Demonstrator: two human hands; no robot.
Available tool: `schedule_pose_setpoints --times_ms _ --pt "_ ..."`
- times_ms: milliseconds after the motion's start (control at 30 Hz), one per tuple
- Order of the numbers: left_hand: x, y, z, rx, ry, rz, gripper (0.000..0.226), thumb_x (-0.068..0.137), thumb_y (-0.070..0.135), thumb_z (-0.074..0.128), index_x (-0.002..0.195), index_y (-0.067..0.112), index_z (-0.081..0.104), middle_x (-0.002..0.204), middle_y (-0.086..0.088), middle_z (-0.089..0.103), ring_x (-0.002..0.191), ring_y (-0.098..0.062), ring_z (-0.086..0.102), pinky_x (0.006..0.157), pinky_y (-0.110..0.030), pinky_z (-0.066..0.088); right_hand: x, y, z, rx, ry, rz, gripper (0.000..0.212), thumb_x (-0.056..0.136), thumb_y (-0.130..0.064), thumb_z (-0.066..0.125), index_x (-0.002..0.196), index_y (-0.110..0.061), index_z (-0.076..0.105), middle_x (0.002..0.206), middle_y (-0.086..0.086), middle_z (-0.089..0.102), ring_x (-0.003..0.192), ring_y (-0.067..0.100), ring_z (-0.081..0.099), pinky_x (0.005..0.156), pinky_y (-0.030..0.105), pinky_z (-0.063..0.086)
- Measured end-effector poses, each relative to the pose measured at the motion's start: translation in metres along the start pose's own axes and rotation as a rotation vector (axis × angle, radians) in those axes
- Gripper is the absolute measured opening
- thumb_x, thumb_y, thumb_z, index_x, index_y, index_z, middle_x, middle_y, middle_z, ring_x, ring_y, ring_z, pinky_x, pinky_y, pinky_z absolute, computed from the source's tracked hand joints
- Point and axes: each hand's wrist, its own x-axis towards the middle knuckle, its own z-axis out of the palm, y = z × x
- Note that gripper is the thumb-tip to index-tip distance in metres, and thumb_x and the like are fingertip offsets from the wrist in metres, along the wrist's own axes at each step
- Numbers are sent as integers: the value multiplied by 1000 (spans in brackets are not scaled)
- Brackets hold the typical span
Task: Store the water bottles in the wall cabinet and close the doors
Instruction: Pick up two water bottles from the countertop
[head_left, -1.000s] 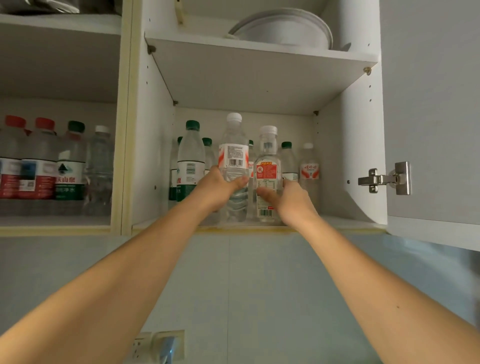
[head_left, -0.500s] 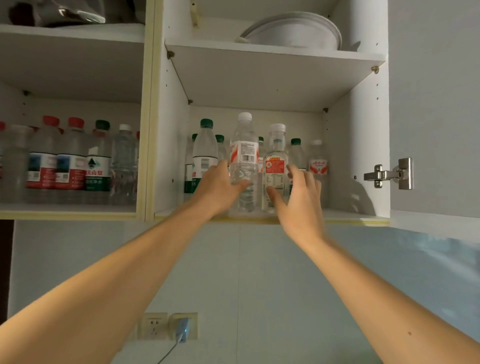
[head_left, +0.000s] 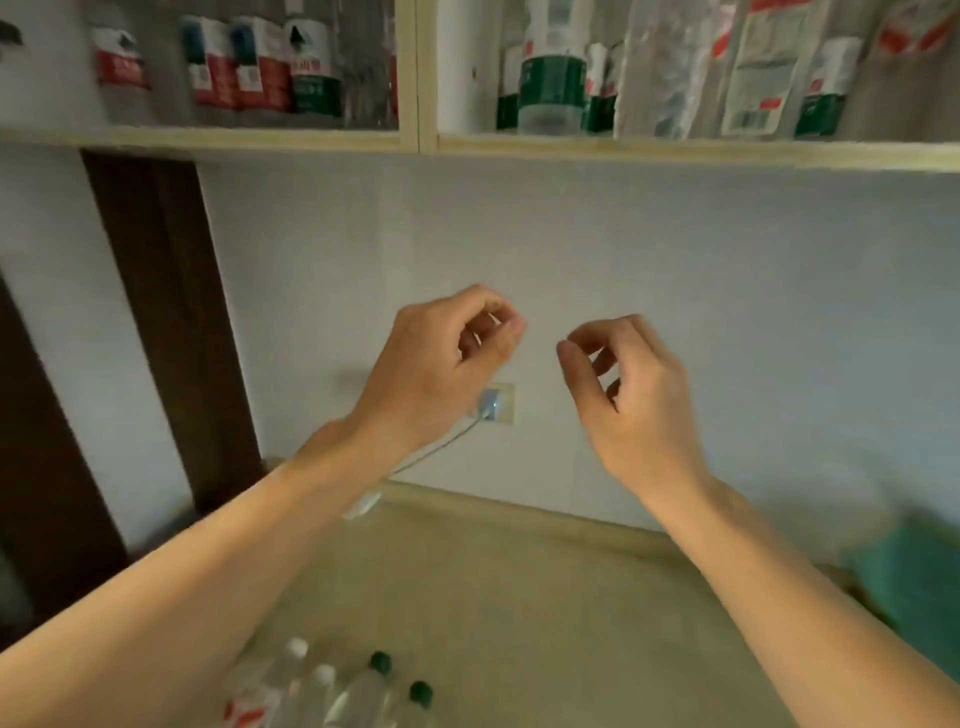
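Bottles (head_left: 550, 67) released in cabinet (head_left: 623, 148); both hands (head_left: 436, 374) withdrawn, empty.

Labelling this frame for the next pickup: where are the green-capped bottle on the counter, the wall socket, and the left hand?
green-capped bottle (head_left: 380, 661): head view, on its green cap.
wall socket (head_left: 505, 404): head view, on the plate's right part.
left hand (head_left: 431, 371): head view, on the back of the hand.

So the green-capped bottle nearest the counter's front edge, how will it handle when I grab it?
The green-capped bottle looks like thin clear plastic, so its wall probably gives under a squeeze. It stands narrow and upright close beside other bottles, so a sideways nudge could tip it. Fill level is too blurred to judge weight.
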Motion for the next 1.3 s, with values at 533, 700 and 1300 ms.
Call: schedule_pose_setpoints --times_ms 533,700,1300 --pt "-339 -157 32 293 -460 -1003 21 98 33 61 112 18 66 111 4 65 102 -15 63 93 -39 53 -274 75 124 14 -875 710 17 97 -30 62 104 -16 71 103 3 69 84 15 61 75 27 44" --pt "-359 -170 29 327 -637 -1038 45 93 37 65 135 26 54 133 4 56 111 -16 60 97 -46 53 -310 46 156 57 -974 927 42 98 -41 61 132 -16 60 106 -2 61 90 12 59 70 22 44" --pt "-355 -197 47 137 -706 -889 50 91 38 71 136 22 56 124 5 66 91 -5 61 73 -18 54 -356 39 156 -26 -672 1396 85 82 -46 76 151 -22 34 127 0 51 110 19 54 85 34 47"
